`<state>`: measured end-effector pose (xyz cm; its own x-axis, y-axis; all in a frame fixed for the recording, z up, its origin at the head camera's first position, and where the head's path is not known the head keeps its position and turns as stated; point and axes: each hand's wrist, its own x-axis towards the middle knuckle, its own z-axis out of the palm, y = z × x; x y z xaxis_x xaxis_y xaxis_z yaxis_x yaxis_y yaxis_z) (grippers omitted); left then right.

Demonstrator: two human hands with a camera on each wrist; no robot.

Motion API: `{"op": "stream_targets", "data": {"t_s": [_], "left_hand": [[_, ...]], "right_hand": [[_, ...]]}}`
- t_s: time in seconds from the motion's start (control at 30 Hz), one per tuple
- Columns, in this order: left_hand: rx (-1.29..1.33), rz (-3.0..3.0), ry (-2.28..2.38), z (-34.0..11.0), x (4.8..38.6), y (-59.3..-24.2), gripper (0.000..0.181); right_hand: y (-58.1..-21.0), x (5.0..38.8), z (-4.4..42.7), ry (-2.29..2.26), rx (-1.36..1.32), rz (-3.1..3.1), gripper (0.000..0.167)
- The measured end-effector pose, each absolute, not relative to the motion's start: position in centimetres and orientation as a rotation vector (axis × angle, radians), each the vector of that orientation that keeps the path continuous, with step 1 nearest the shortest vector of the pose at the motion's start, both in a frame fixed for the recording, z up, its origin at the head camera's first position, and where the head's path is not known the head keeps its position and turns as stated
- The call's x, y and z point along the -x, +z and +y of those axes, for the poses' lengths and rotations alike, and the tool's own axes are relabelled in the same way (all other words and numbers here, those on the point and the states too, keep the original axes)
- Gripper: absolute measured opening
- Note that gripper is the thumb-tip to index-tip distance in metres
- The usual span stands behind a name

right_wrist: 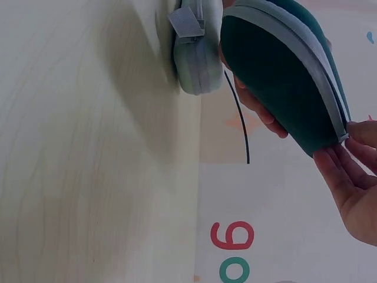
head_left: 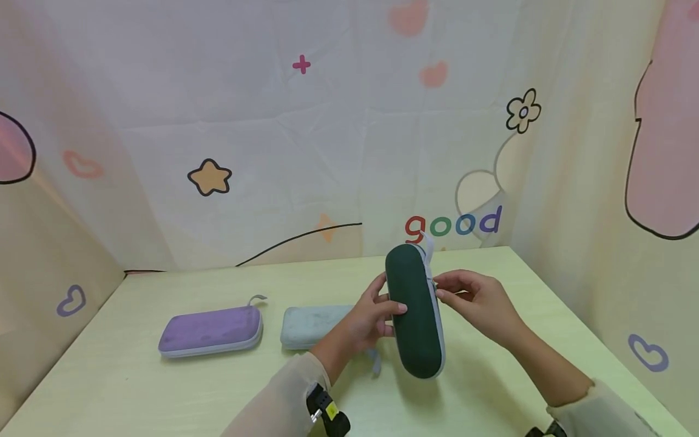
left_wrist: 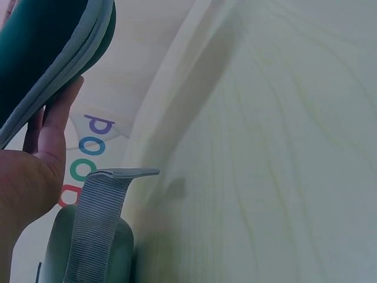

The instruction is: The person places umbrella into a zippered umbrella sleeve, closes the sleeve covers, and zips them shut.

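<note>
A dark green zip case (head_left: 412, 312) with a pale zipper band is held upright above the table in the head view. My left hand (head_left: 367, 312) grips it from the left, the thumb across its front face. At its right edge my right hand (head_left: 483, 303) pinches the zipper with thumb and fingertips. In the right wrist view, those fingers (right_wrist: 347, 177) are at the zipper band near one end of the green case (right_wrist: 277, 76). From the left wrist, the case (left_wrist: 35, 53) shows its underside edge, with the left hand (left_wrist: 35, 171) against it.
A light grey-green case (head_left: 311, 325) with a ribbon tab lies behind the left hand, partly hidden. Further left on the table (head_left: 136, 394) lies a purple case (head_left: 213, 331) with a loop. A printed curtain (head_left: 262, 139) hangs behind and at both sides.
</note>
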<state>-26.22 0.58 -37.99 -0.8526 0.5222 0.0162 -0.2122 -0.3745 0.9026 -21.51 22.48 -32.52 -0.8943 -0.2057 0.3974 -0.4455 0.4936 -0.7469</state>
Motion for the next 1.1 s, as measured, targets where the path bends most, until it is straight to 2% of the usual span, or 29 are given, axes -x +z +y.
{"op": "stream_targets", "data": {"t_s": [0.2, 0.33, 0.57, 0.9, 1.1], "left_hand": [[-0.408, 1.449, 2.228, 0.58, 26.22, -37.96, 0.077], [-0.402, 1.462, 2.233, 0.66, 26.15, -38.17, 0.078], [-0.389, 1.504, 2.243, 0.81, 25.96, -38.30, 0.076], [-0.389, 1.534, 2.261, 0.82, 25.63, -37.90, 0.077], [-0.361, 1.509, 2.331, 0.75, 25.93, -37.99, 0.076]], "right_hand": [[-32.37, 21.67, 22.05, 1.229, -0.525, -2.501, 0.015], [-32.49, 21.67, 21.86, 0.922, -0.592, -2.453, 0.011], [-32.81, 21.96, 21.57, 0.409, -0.799, -2.244, 0.017], [-32.82, 21.97, 21.61, 0.263, -0.896, -2.149, 0.027], [-33.04, 21.72, 21.37, 0.271, -0.939, -2.145, 0.026]]}}
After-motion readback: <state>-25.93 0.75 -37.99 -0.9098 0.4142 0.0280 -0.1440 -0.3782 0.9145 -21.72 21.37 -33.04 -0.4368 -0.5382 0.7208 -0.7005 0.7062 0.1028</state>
